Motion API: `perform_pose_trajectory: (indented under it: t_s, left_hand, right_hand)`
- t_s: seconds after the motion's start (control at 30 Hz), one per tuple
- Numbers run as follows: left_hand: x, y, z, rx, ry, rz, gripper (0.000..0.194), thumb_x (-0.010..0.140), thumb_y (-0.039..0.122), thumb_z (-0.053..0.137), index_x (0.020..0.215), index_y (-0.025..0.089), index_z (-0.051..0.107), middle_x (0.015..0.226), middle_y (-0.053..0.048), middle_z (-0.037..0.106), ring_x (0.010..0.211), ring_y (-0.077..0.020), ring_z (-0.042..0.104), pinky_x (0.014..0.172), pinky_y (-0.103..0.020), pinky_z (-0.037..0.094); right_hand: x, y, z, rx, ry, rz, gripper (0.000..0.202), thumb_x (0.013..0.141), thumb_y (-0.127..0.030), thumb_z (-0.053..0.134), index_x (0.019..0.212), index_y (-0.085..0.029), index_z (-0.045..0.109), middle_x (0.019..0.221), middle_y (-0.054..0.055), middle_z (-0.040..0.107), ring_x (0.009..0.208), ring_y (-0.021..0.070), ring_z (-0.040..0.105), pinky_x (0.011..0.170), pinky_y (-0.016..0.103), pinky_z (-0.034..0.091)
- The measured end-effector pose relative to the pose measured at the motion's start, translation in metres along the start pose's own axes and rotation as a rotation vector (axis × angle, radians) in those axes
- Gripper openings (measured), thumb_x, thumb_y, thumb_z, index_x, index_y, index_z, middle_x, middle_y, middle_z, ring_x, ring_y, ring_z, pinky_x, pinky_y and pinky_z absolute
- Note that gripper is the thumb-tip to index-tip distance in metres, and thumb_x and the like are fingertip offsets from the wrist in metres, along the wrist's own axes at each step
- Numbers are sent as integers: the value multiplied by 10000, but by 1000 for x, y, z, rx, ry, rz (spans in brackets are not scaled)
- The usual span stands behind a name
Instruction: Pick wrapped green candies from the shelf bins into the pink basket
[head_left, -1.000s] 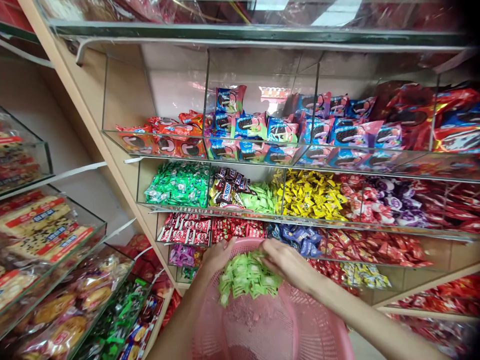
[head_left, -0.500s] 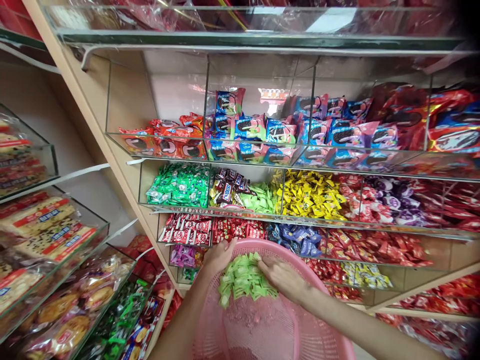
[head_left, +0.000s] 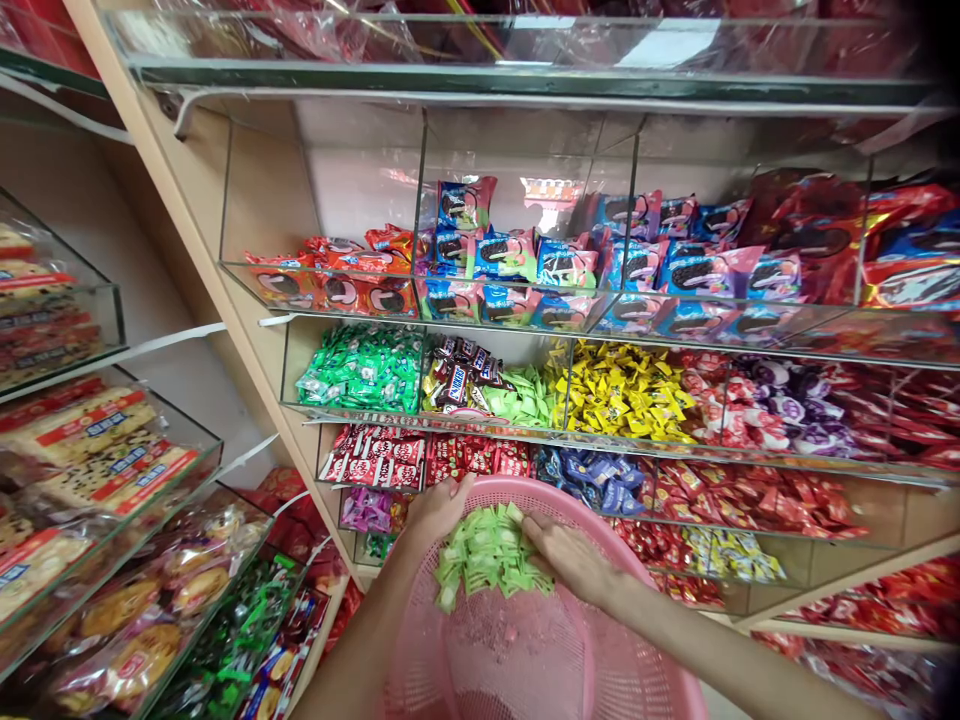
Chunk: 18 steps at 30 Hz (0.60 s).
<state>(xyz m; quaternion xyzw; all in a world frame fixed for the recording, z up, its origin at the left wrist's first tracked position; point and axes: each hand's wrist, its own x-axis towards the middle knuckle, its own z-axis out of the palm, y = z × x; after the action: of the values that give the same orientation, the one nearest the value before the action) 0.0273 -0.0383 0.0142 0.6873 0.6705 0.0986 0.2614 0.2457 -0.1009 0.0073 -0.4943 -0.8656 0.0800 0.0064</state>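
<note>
While the left hand point(head_left: 441, 510) holds the edge of a pink basket point(head_left: 645, 660), the right hand point(head_left: 566, 555), bent, touches green candies point(head_left: 487, 555), can't tell if it holds any, the candies piled inside the basket, shelves point(head_left: 525, 77) beyond

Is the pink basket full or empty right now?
Neither, only partly filled: green-wrapped candies lie heaped toward the far side of the pink basket, leaving much of its inside showing.

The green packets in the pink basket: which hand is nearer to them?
Right. The right hand touches the packets on their right; the left hand holds the basket rim, left of them.
</note>
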Motion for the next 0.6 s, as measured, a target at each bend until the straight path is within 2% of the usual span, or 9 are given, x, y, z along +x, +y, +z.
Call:
perform_pose_trajectory:
  t_s: [0.2,0.4,0.6]
  left_hand:
    - [0,6,-2,19,-20,-8,777,776,765,86,885,243,652,1000,-84,705,941,-278,636,775,-333,446]
    - [3,5,2,-4,-15,-18,748,772,772,140,926,249,652,1020,-72,705,956,-263,635,772,-310,445]
    - [4,8,3,20,-17,2,749,786,753,108,932,256,650,1055,-76,694,959,-276,631,772,-331,445]
  right_hand:
    - [-3,4,-2,-10,-17,26,345,785,-162,555,1122,-163,480,1096,96,579,921,205,585,708,293,438]
    - [-2,11,3,-77,4,74,281,797,-182,577,1070,-173,511,1040,85,602,851,205,605,641,289,434]
    - [-1,-1,6,-108,56,-51,351,758,-299,663,1058,-167,539,1048,105,604,864,230,597,686,324,460]
